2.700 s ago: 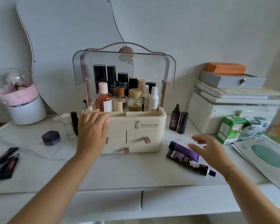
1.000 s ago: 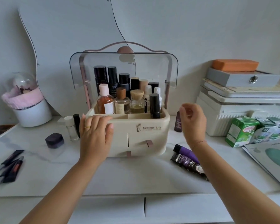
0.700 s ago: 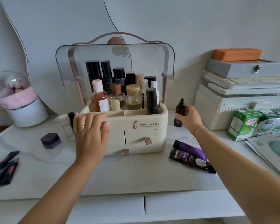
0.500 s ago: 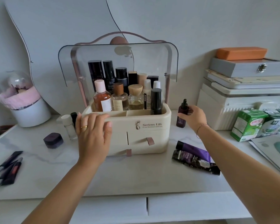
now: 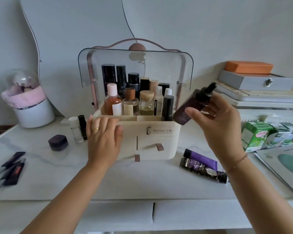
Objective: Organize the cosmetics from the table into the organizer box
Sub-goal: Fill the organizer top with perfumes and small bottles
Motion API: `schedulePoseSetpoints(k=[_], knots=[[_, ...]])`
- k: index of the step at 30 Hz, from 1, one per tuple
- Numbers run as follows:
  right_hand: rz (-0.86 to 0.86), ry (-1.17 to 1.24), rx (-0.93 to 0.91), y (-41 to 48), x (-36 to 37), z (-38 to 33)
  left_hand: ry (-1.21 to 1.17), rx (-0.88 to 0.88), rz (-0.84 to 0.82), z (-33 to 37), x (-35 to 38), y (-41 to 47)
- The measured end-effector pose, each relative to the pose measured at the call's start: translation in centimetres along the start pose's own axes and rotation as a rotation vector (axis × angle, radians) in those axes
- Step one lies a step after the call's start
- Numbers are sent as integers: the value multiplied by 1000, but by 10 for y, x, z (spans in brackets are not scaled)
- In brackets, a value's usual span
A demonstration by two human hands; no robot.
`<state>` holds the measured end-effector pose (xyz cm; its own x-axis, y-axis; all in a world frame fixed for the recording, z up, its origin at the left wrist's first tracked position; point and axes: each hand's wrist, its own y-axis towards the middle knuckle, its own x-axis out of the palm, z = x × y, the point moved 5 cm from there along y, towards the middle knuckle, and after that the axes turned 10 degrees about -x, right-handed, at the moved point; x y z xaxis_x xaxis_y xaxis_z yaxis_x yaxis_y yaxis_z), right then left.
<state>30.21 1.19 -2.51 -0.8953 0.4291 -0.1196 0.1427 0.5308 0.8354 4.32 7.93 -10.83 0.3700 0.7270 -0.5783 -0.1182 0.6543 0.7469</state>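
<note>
A cream organizer box (image 5: 161, 142) with a raised clear lid stands mid-table, its top tray filled with several bottles. My left hand (image 5: 103, 137) lies flat against the box's front left corner. My right hand (image 5: 216, 119) holds a dark dropper bottle (image 5: 191, 107) tilted in the air just right of the box's top edge. On the table lie two purple tubes (image 5: 201, 164) to the right, a dark jar (image 5: 58, 142), a small clear bottle (image 5: 75, 130) and a black tube (image 5: 82, 126) to the left, and dark lip glosses (image 5: 11, 168) at far left.
A wavy mirror (image 5: 74, 48) leans on the wall behind. A white pot with pink trim (image 5: 30, 105) stands at back left. Stacked white and grey cases (image 5: 260, 92) with an orange block, green cartons (image 5: 257, 135) and paper sachets (image 5: 284, 164) fill the right side.
My right hand gripped the dropper bottle that stood right of the box, then lifted it off the table and tilted it up beside the box's top. My left hand stayed on the box.
</note>
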Motion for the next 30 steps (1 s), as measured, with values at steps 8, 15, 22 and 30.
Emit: schedulePoseSetpoints(k=[8, 15, 22, 30], knots=[[-438, -145, 74, 53, 89, -7, 11, 16, -113, 0, -6, 0], [-664, -368, 84, 67, 125, 12, -2, 4, -117, -2, -6, 0], [-705, -481, 123, 69, 119, 17, -25, 9, -102, -2, -6, 0], [-733, -488, 170, 58, 126, 20, -33, 13, -104, -3, -3, 0]])
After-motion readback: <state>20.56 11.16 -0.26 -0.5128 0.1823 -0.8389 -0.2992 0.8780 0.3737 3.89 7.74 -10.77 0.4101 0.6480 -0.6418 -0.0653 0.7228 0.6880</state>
